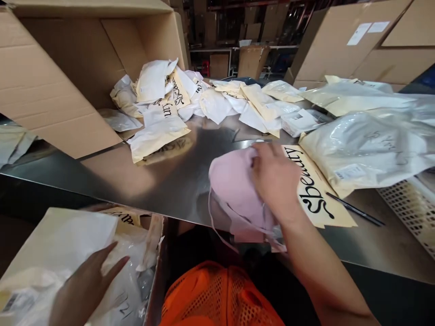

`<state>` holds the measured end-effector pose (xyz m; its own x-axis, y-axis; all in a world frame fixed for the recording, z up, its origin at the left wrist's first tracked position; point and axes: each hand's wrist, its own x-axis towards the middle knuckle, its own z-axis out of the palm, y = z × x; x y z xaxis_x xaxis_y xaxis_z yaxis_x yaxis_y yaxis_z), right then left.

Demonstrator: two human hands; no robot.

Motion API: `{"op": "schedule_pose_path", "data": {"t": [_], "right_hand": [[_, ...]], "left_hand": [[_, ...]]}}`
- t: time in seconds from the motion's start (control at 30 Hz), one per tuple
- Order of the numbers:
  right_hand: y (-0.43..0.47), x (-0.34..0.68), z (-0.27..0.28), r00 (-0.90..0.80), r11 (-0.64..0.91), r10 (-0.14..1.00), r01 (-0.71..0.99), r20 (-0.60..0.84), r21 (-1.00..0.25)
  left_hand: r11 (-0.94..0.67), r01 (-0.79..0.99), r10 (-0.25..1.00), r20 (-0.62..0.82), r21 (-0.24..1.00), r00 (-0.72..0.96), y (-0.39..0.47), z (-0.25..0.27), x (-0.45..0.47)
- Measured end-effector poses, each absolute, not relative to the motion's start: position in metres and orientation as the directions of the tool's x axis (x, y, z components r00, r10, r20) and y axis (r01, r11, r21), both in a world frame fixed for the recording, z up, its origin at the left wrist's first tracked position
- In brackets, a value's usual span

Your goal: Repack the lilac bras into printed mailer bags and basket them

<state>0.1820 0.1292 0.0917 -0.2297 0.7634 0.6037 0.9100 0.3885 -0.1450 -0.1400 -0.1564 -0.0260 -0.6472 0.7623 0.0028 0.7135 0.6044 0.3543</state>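
Note:
My right hand has its fingers curled onto a pale pink cloth item with thin straps, which lies at the near edge of the metal table. Its straps dangle over that edge. Just right of this hand lies a flat cream paper envelope with large black lettering. Down at the lower left, my left hand is open, thumb and fingers apart, over white plastic packets in a cardboard box. Whether it touches the packets I cannot tell.
A large cardboard carton lies open towards the table at the left. Several white and cream packets are heaped along the back. At the right are a bulky clear bag, a black pen and a perforated plastic basket.

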Motion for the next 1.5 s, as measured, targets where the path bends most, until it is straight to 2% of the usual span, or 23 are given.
{"op": "schedule_pose_path", "data": {"t": [0.03, 0.1, 0.17, 0.27, 0.33, 0.43, 0.5, 0.57, 0.6, 0.67, 0.77, 0.87, 0.93, 1.0, 1.1, 1.2, 1.27, 1.3, 1.37, 1.4, 1.43, 1.47, 1.5], "right_hand": [[0.129, 0.167, 0.097, -0.329, 0.448, 0.74, 0.892, 0.586, -0.065], [0.125, 0.143, 0.107, -0.489, 0.56, 0.674, 0.827, 0.554, 0.048], [0.118, 0.129, 0.116, -0.549, 0.611, 0.622, 0.786, 0.558, 0.093], [0.106, 0.125, 0.129, -0.598, 0.661, 0.568, 0.741, 0.566, 0.119], [0.098, 0.129, 0.136, -0.65, 0.692, 0.542, 0.705, 0.532, 0.157], [0.09, 0.141, 0.145, -0.764, 0.748, 0.51, 0.621, 0.395, 0.235], [0.09, 0.152, 0.149, -0.823, 0.781, 0.488, 0.561, 0.291, 0.276], [0.092, 0.161, 0.152, -0.85, 0.792, 0.482, 0.526, 0.21, 0.311], [0.092, 0.165, 0.153, -0.857, 0.793, 0.483, 0.514, 0.177, 0.326], [0.091, 0.169, 0.153, -0.876, 0.806, 0.467, 0.478, 0.122, 0.348], [0.087, 0.171, 0.149, -0.89, 0.826, 0.448, 0.447, 0.083, 0.344], [0.091, 0.181, 0.136, -0.773, 0.709, 0.628, 0.617, 0.091, 0.341], [0.102, 0.196, 0.122, -0.626, 0.559, 0.772, 0.752, 0.113, 0.349], [0.116, 0.213, 0.108, -0.492, 0.425, 0.858, 0.84, 0.146, 0.337], [0.137, 0.236, 0.1, -0.301, 0.247, 0.928, 0.938, 0.218, 0.241], [0.154, 0.252, 0.117, -0.103, 0.083, 0.923, 0.994, 0.37, 0.069], [0.166, 0.26, 0.141, 0.009, 0.079, 0.891, 0.981, 0.454, -0.175], [0.173, 0.264, 0.154, 0.073, 0.114, 0.886, 0.923, 0.458, -0.366], [0.188, 0.267, 0.181, 0.194, 0.183, 0.897, 0.654, 0.397, -0.734], [0.195, 0.266, 0.192, 0.239, 0.192, 0.907, 0.5, 0.348, -0.845], [0.202, 0.263, 0.202, 0.277, 0.199, 0.908, 0.376, 0.314, -0.905], [0.207, 0.256, 0.21, 0.303, 0.223, 0.9, 0.3, 0.314, -0.927], [0.211, 0.247, 0.215, 0.282, 0.278, 0.889, 0.293, 0.361, -0.915]], "left_hand": [[0.606, 0.668, 0.757, -0.056, 0.431, -0.651, -0.142, -0.024, -0.122], [0.487, 0.599, 0.836, -0.142, 0.635, -0.53, -0.111, -0.016, -0.084], [0.348, 0.564, 0.898, -0.092, 0.749, -0.431, -0.082, -0.003, -0.05], [0.184, 0.603, 0.914, 0.09, 0.776, -0.395, -0.045, 0.019, -0.017], [0.173, 0.672, 0.921, 0.123, 0.72, -0.369, -0.027, 0.03, -0.005], [0.19, 0.806, 0.921, 0.184, 0.561, -0.344, -0.008, 0.037, -0.002], [0.08, 0.883, 0.91, 0.328, 0.462, -0.254, 0.0, 0.035, -0.005], [-0.06, 0.908, 0.896, 0.423, 0.416, -0.135, 0.007, 0.035, -0.008], [-0.092, 0.904, 0.905, 0.413, 0.418, -0.099, 0.011, 0.036, -0.009], [-0.065, 0.906, 0.958, 0.281, 0.418, -0.061, 0.022, 0.04, -0.006], [0.035, 0.966, 0.997, 0.052, 0.257, -0.05, 0.038, 0.052, 0.001], [0.139, 0.985, 0.987, 0.062, 0.104, -0.146, 0.041, 0.066, -0.002], [0.243, 0.969, 0.956, 0.159, 0.046, -0.247, 0.033, 0.076, -0.012], [0.33, 0.944, 0.911, 0.269, -0.022, -0.313, 0.019, 0.087, -0.023], [0.402, 0.907, 0.873, 0.349, -0.121, -0.34, 0.004, 0.097, -0.034], [0.434, 0.886, 0.872, 0.321, -0.16, -0.369, 0.001, 0.101, -0.035], [0.449, 0.882, 0.875, 0.272, -0.141, -0.401, 0.005, 0.1, -0.035], [0.452, 0.884, 0.877, 0.242, -0.119, -0.415, 0.008, 0.098, -0.035], [0.434, 0.9, 0.889, 0.183, -0.045, -0.419, 0.015, 0.088, -0.036], [0.406, 0.914, 0.902, 0.153, 0.014, -0.404, 0.019, 0.079, -0.036], [0.371, 0.923, 0.917, 0.116, 0.101, -0.381, 0.023, 0.067, -0.034], [0.329, 0.913, 0.934, 0.059, 0.24, -0.352, 0.027, 0.054, -0.029], [0.287, 0.867, 0.952, -0.016, 0.409, -0.307, 0.03, 0.038, -0.022]]}}
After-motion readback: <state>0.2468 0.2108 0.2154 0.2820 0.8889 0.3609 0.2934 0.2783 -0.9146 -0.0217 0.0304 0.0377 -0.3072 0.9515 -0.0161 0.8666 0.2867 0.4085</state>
